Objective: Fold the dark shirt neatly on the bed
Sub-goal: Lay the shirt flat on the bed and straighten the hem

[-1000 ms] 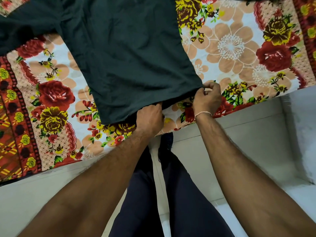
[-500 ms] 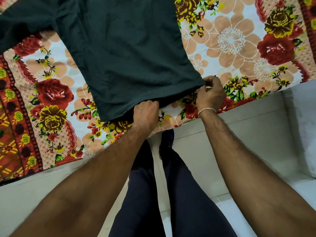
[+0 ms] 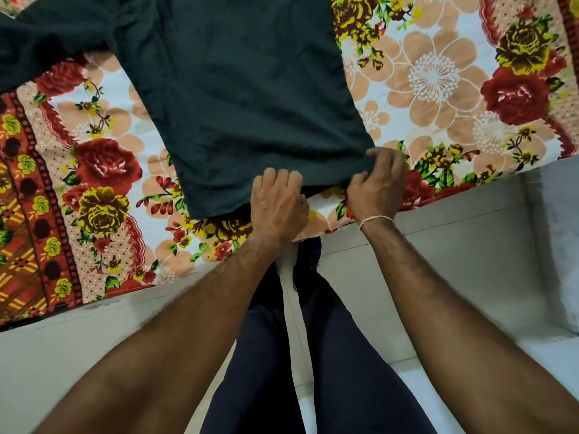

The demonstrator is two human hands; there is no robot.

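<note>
Dark shirt point(image 3: 238, 98) on floral bedsheet point(image 3: 438, 76), pale tiled floor point(image 3: 470, 245) beside.

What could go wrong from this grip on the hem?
1. Both hands hold one stretch of the hem: the left hand near its middle, the right hand at the right corner. The hem's left corner is unheld, so a lift may drag the dark shirt askew.
2. The hem lies close to the edge of the floral bedsheet; a pull toward the person could slide it off.
3. The sleeve at upper left looks bunched and may get folded in creased.
</note>
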